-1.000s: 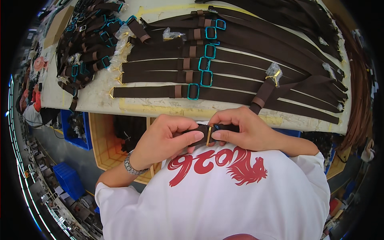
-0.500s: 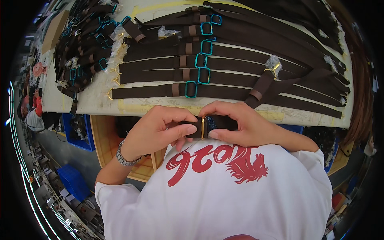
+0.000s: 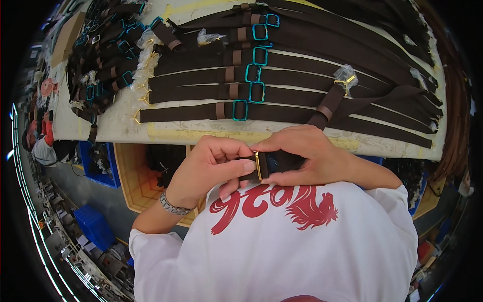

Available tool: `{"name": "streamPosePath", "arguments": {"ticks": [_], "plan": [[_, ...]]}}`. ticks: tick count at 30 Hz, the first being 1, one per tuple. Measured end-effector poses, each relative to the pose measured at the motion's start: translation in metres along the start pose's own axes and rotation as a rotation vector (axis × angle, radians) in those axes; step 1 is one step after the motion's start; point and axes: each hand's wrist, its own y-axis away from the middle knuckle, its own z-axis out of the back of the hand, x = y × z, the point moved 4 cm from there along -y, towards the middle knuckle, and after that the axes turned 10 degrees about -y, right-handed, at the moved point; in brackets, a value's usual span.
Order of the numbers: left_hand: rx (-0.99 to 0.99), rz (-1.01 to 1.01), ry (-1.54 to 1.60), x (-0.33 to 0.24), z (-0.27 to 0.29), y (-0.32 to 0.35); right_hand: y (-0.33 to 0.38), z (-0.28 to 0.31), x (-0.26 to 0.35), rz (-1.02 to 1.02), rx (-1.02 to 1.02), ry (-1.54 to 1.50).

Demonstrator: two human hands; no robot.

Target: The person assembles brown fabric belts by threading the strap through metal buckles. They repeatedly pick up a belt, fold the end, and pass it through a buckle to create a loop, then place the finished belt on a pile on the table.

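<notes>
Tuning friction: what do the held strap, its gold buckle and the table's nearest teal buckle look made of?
Strap: likely woven webbing; dark brown, matte, flat.
Gold buckle: probably polished metal, given its bright sheen; plated plastic possible.
Teal buckle: glossy frame, perhaps coated or film-wrapped metal.

- Looks like a workshop or factory floor for making straps.
- Has a long worktable (image 3: pixel 108 130) just beyond the grip on a dark strap (image 3: pixel 286 161), spread with rows of matching straps (image 3: pixel 193 93) fitted with teal buckles (image 3: pixel 240 120).
- Holds a heap of similar straps (image 3: pixel 108 78) farther off, left of the grip.
- Stores dark pieces in a blue crate (image 3: pixel 104 180) and yellowish bin (image 3: pixel 128 187), both left of the grip.
- Includes another person (image 3: pixel 45 153) well left of the grip, above a grey floor (image 3: pixel 98 197).
</notes>
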Motion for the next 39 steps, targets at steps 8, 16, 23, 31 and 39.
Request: {"name": "streamPosePath", "arguments": {"ticks": [8,16,23,31,39], "plan": [[-0.273,-0.185,-0.147,0.002,-0.01,-0.004,0.005,0.001,-0.005,-0.046,-0.181,-0.041],[0.14,-0.042,0.325,0.014,-0.01,-0.019,0.013,0.002,-0.004,-0.017,-0.14,-0.107],[-0.116,-0.098,-0.148,-0.004,-0.004,-0.004,0.007,-0.001,-0.009,0.008,-0.179,-0.178],[0.119,-0.021,0.345,0.004,-0.015,-0.015,0.011,0.006,-0.005,0.002,-0.084,-0.218],[-0.471,-0.815,-0.965,-0.054,-0.005,0.0,0.007,-0.003,-0.022,-0.191,-0.124,-0.447]]}}
